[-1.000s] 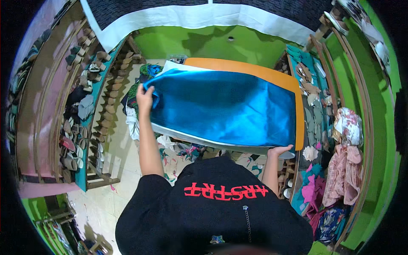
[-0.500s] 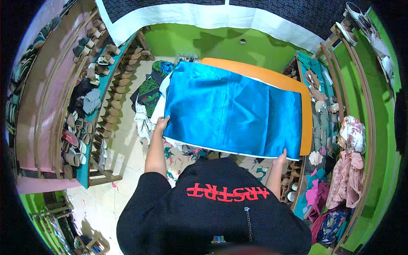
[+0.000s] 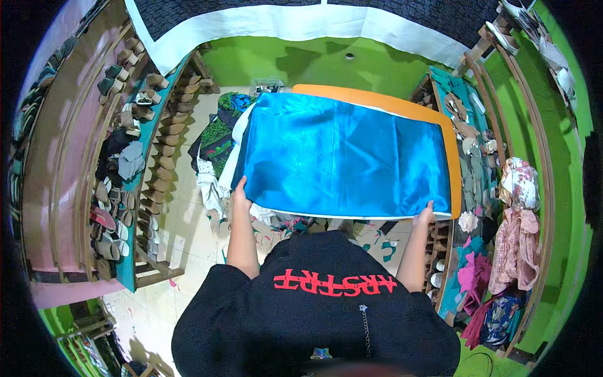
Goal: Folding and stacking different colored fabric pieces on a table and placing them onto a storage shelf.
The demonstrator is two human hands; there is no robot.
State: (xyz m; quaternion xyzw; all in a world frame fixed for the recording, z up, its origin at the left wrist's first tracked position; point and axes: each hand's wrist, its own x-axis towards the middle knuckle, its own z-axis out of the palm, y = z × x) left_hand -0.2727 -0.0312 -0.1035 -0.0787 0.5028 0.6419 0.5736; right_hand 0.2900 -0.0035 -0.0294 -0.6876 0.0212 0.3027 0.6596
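Observation:
A wide sheet of shiny blue satin fabric with a white underside is spread out in front of my chest. My left hand grips its near left corner, thumb on top and the other fingers hidden beneath. Near the right end of the closest edge, my right hand pinches the sheet in the same manner. Creases run across the fabric, and its far edge lies over an orange board with rounded corners. White material shows along the left edge.
Patterned green and black cloth is heaped on the floor at the left. A rack with shoe forms runs along the left side. At the right, a teal-topped shelf bears scraps, with pink garments beside it. Scraps litter the tiled floor.
The right end of the blue fabric has moved up and away from me with my right hand, so its near edge slopes less. Both hands keep their grip. The whole view has shifted slightly.

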